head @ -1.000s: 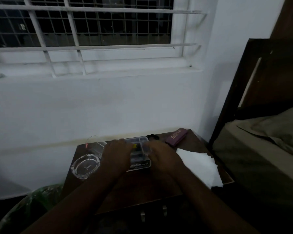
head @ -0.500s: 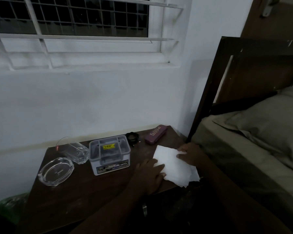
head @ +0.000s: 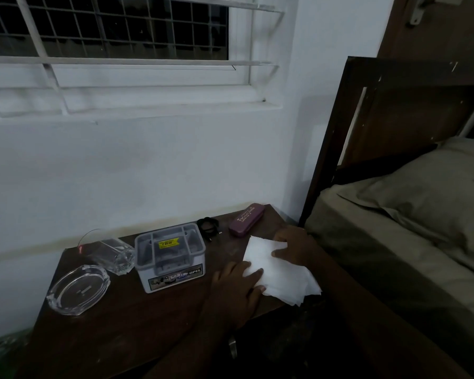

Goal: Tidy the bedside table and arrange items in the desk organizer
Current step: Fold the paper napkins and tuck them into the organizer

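Observation:
A dark wooden bedside table (head: pixel 126 326) stands under the window. On its right front part lies a stack of white tissue papers (head: pixel 282 274). My left hand (head: pixel 238 285) rests flat on the stack's left edge, fingers spread. My right hand (head: pixel 293 244) presses on its far right corner, fingers together on the paper. A grey desk organizer (head: pixel 171 258) with a yellow sticker and compartments stands in the middle of the table. A maroon case (head: pixel 246 220) lies at the back right. A coiled black cable (head: pixel 208 225) sits between the organizer and the case.
A clear glass ashtray (head: pixel 78 289) lies at the table's left front, and a glass tumbler (head: pixel 112 254) lies on its side behind it. A bed with a pillow (head: pixel 433 195) and dark headboard (head: pixel 340 149) adjoins on the right. A green bag (head: pixel 3 348) shows bottom left.
Both hands left the organizer and moved right onto the white papers. Since half a second ago they have shifted slightly on the stack. The view swung to the right.

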A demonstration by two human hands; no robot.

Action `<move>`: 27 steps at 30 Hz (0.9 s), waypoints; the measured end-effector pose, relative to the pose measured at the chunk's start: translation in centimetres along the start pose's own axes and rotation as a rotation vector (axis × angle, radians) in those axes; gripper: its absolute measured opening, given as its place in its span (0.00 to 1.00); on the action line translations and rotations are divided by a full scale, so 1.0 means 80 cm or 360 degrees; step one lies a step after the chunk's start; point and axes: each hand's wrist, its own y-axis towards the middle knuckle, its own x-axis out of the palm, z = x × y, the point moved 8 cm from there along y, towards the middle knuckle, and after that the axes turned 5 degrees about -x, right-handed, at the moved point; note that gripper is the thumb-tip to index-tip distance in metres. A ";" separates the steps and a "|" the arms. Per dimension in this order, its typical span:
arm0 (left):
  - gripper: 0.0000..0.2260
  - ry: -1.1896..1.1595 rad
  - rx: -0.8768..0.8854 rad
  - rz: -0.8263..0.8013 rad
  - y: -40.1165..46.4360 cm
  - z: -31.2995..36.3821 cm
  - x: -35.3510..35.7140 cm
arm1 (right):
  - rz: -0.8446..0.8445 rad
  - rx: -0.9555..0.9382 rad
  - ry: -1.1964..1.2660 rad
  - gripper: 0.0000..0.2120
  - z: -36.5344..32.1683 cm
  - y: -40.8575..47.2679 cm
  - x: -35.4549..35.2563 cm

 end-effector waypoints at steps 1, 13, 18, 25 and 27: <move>0.23 0.0012 0.0002 -0.0002 0.000 0.001 0.000 | -0.0009 -0.0010 0.0029 0.19 -0.004 0.001 0.002; 0.22 -0.0015 0.0025 0.0012 -0.001 0.000 -0.001 | -0.0120 -0.0122 -0.0083 0.14 -0.042 0.021 0.005; 0.24 0.0011 0.0023 0.0073 0.001 -0.003 0.001 | 0.0113 -0.0249 0.0135 0.11 -0.046 0.008 -0.012; 0.25 0.0135 0.0028 0.0125 -0.001 0.000 0.003 | 0.0164 -0.0048 -0.0014 0.16 -0.027 -0.004 -0.016; 0.25 0.0156 0.0028 0.0136 0.000 0.000 0.003 | 0.0265 -0.0020 -0.0059 0.14 -0.022 -0.008 -0.023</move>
